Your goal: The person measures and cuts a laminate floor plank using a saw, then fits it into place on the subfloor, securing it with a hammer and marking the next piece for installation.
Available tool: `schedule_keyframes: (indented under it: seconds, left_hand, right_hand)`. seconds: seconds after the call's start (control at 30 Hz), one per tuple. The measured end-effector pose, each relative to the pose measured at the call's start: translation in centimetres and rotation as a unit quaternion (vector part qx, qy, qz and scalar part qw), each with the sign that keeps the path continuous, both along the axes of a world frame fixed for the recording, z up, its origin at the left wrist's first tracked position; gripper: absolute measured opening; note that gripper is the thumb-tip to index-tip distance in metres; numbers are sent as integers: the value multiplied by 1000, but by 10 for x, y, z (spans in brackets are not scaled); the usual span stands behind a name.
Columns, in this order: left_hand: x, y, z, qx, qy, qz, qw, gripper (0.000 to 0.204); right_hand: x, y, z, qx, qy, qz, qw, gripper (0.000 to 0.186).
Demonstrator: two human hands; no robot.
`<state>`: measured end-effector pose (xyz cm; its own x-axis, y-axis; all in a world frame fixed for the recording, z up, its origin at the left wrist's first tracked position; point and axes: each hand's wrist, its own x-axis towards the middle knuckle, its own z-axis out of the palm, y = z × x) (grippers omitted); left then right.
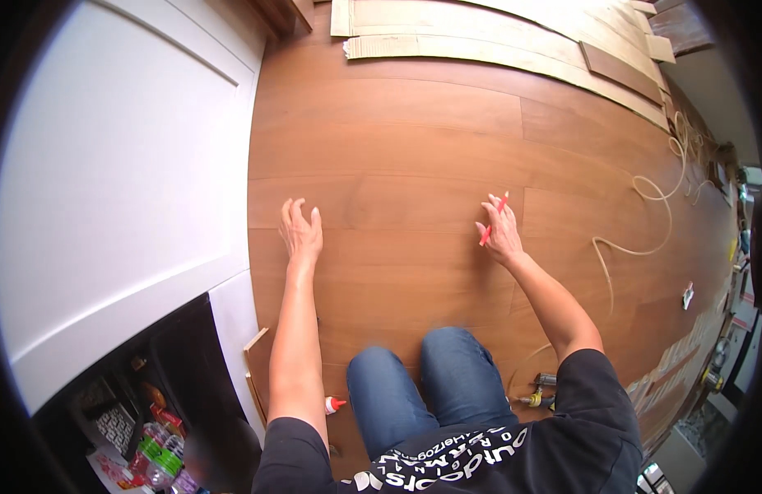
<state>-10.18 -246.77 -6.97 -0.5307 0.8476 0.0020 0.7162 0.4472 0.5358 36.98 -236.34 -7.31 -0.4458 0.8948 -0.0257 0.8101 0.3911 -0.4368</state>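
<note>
My left hand point(302, 230) is held out above the wooden plank floor point(397, 165), near the white panelled wall on the left, its fingers spread and nothing in it. To the right, my right hand point(501, 232) has a red pencil point(494, 219) held across its fingers, the pale tip pointing up and away from me. Both arms reach forward over my kneeling legs. By my left knee lies a white glue bottle point(335, 405) with a red cap.
Cardboard sheets point(463, 33) cover the far floor, with a loose brown plank point(620, 72) on them. A pale hose point(636, 247) coils along the right. Beside my right knee is an air tool fitting point(536, 399). Bottles point(160, 453) fill a dark opening at lower left.
</note>
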Motion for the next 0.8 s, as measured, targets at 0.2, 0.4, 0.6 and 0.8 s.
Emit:
schedule_keyframes:
  seconds: [0.2,0.4,0.6,0.8]
  left_hand:
    - [29,236,-55,-124,99,154,975,68]
    - [51,233,-74,-128,198,129,963,65]
    - [41,244,-73,-140,191,141,961,67]
    - [30,261,-67,-147,149,114,971,71]
  right_hand:
    - [-108,259,-2,95,-12,15,995,59]
    - [-156,514,-17,188,44,-145,970,59]
    - [-193,556,-76,187,-30,-159,969,33]
    - [-183,561,-73,161,-26,-152,975,27]
